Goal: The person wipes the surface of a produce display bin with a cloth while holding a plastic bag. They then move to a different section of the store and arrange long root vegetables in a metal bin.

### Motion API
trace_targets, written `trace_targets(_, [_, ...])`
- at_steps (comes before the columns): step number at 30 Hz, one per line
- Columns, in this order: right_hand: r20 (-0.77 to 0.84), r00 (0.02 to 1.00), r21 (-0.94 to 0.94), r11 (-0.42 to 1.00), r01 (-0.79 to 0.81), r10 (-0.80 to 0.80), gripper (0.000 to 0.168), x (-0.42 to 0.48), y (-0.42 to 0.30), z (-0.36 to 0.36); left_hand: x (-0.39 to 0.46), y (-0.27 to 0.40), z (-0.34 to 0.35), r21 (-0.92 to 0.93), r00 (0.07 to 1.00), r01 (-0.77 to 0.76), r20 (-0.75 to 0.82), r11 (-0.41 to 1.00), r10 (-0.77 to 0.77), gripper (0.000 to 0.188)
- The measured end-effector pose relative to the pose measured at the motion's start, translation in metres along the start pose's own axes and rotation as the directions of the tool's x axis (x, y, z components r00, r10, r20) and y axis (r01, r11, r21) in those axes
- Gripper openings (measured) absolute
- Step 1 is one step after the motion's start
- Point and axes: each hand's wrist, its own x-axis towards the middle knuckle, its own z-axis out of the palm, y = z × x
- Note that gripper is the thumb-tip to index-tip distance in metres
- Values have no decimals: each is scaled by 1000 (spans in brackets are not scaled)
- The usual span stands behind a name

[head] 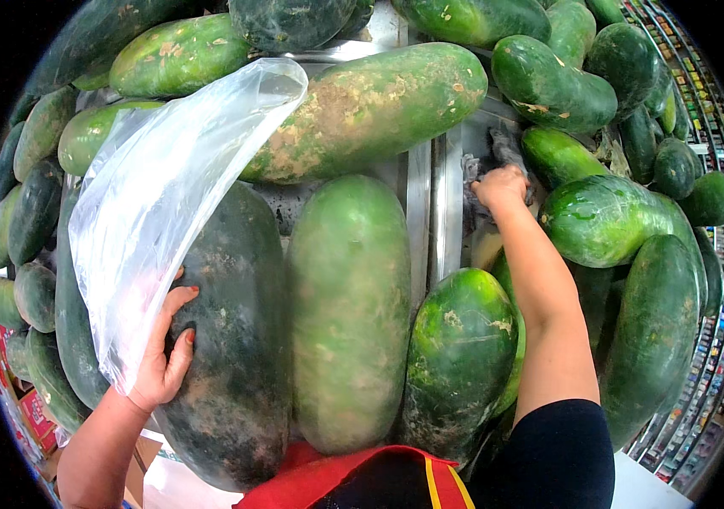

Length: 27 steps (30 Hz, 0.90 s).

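Observation:
My left hand point(168, 347) rests with thumb and forefinger apart against the side of a large dark green winter melon point(234, 343). A clear plastic bag point(164, 184) drapes over the back of that hand and rises past the melon; some fingers are seen only through it. My right hand point(503, 188) grips a dark grey rag point(508, 149) and presses it to the metal display surface point(477, 127). Just right of that hand lies a bright green melon point(556, 156). A pale green melon point(349, 312) stands lengthwise beside the dark one.
A long, scarred melon point(374, 111) lies crosswise ahead. Metal rails point(444, 210) run between the melons. A shorter melon point(460, 350) sits below my right forearm, and several more are piled at right point(616, 219) and left point(37, 210). Stocked shelves point(715, 305) curve along the right rim.

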Motion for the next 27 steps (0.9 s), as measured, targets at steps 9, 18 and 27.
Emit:
trace_targets(9, [-151, 988, 351, 936, 19, 36, 61, 145, 25, 28, 0, -10, 2, 49, 1000, -6, 26, 999, 5, 45])
trace_targets(18, [-444, 820, 227, 839, 494, -363, 64, 169, -9, 20, 0, -9, 3, 57, 999, -23, 38, 998, 21, 46])
trace_targets(27, [-275, 718, 350, 629, 694, -639, 65, 36, 28, 39, -3, -3, 3, -3, 999, -31, -32, 1000, 31, 44])
